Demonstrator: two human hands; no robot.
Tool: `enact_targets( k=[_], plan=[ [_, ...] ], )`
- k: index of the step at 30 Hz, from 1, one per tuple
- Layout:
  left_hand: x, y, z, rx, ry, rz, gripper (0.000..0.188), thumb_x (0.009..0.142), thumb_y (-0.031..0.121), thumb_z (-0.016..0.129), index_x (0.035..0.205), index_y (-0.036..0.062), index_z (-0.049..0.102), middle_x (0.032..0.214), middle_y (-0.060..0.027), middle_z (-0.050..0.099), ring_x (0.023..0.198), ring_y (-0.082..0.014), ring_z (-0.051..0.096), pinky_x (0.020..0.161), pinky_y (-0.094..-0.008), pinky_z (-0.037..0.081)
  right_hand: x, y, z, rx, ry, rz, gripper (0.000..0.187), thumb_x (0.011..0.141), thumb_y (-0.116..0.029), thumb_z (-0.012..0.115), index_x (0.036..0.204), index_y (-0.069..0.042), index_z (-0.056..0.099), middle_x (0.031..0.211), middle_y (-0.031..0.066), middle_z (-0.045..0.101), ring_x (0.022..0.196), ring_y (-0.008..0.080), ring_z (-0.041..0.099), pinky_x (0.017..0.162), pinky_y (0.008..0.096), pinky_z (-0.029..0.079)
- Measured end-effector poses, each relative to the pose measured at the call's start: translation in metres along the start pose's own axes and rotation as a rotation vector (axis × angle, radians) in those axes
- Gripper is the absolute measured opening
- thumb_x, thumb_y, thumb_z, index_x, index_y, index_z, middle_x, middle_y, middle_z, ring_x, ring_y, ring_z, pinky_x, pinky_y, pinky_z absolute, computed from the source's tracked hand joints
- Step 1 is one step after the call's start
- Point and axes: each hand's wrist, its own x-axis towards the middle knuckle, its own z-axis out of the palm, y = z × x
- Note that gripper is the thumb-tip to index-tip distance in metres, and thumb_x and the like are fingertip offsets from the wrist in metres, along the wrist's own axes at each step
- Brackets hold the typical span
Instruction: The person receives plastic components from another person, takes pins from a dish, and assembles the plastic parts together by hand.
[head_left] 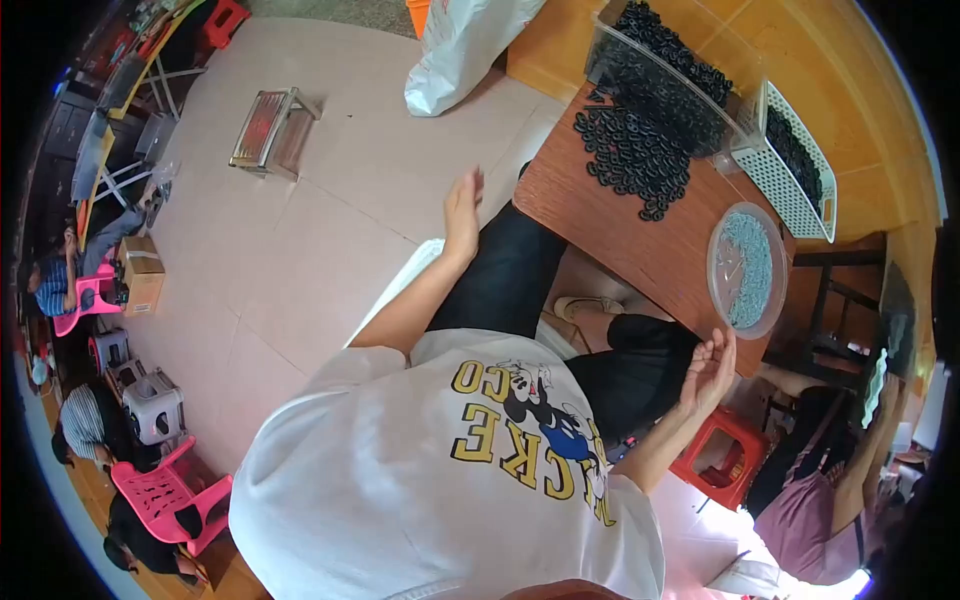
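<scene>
My left hand (pixel 463 208) is raised beside my left thigh, fingers stretched out, with nothing in it. Palm up, my right hand (pixel 708 373) is at the table's near right corner with its fingers apart and slightly curled, and I see nothing in it. Closest to its fingertips is a round clear plastic dish (pixel 716 290) holding many small pale blue pieces (pixel 750 262). A loose pile of black rings (pixel 640 160) lies on the brown wooden table (pixel 640 240), apart from both hands.
Behind the pile stands a clear bin (pixel 660 62) of black rings, with a white slotted basket (pixel 790 190) beside it. A red stool (pixel 722 455) and a seated person (pixel 810 520) are at the right. A metal stool (pixel 272 130) and a white sack (pixel 450 60) stand ahead.
</scene>
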Motion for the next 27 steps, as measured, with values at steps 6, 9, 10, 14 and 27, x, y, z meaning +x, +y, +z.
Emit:
enact_targets(
  k=[6, 9, 10, 14, 27],
  plan=[
    [-0.047, 0.002, -0.035, 0.679, -0.337, -0.189, 0.053, 0.094, 0.04, 0.043, 0.125, -0.0041, 0.048, 0.123, -0.0217, 0.053, 0.112, -0.0298, 0.053, 0.097, -0.0337, 0.038, 0.001, 0.011, 0.01, 0.061, 0.033, -0.006, 0.033, 0.093, -0.015, 0.053, 0.121, 0.003, 0.051, 0.101, 0.0144, 0.065, 0.081, 0.0157, 0.061, 0.076, 0.0276, 0.05],
    [-0.059, 0.027, -0.005, 0.794, -0.418, -0.091, 0.063, 0.09, 0.045, 0.047, 0.129, -0.0049, 0.042, 0.123, -0.0284, 0.05, 0.115, -0.0393, 0.048, 0.099, -0.0394, 0.035, -0.01, 0.004, 0.008, -0.003, 0.099, -0.06, 0.029, 0.092, -0.014, 0.055, 0.116, 0.003, 0.055, 0.097, 0.0148, 0.066, 0.078, 0.0144, 0.062, 0.074, 0.0256, 0.052],
    [-0.065, 0.035, 0.008, 0.904, -0.505, 0.023, 0.071, 0.087, 0.047, 0.05, 0.132, -0.0065, 0.036, 0.124, -0.0304, 0.047, 0.118, -0.0403, 0.045, 0.101, -0.0403, 0.034, -0.015, 0.001, 0.008, 0.007, 0.145, -0.063, 0.025, 0.091, -0.012, 0.056, 0.111, 0.003, 0.057, 0.095, 0.0152, 0.066, 0.076, 0.0133, 0.062, 0.07, 0.0237, 0.053],
    [-0.074, 0.032, 0.022, 1.094, -0.683, 0.385, 0.094, 0.077, 0.043, 0.067, 0.136, -0.0124, 0.02, 0.132, -0.0362, 0.033, 0.125, -0.0462, 0.033, 0.105, -0.044, 0.029, -0.02, 0.0, 0.016, -0.062, 0.21, -0.005, 0.021, 0.091, -0.012, 0.057, 0.108, 0.001, 0.06, 0.093, 0.013, 0.067, 0.073, 0.0109, 0.063, 0.066, 0.021, 0.052],
    [-0.123, 0.102, 0.082, 1.588, -1.118, 0.384, 0.066, 0.079, 0.027, 0.067, 0.132, -0.0018, 0.041, 0.133, -0.0402, 0.03, 0.126, -0.0463, 0.035, 0.106, -0.0408, 0.031, -0.039, 0.053, -0.049, -0.568, 0.612, -0.309, 0.018, 0.09, -0.011, 0.056, 0.099, 0.001, 0.065, 0.085, 0.0067, 0.067, 0.073, 0.0127, 0.059, 0.071, 0.0248, 0.047]
  ],
)
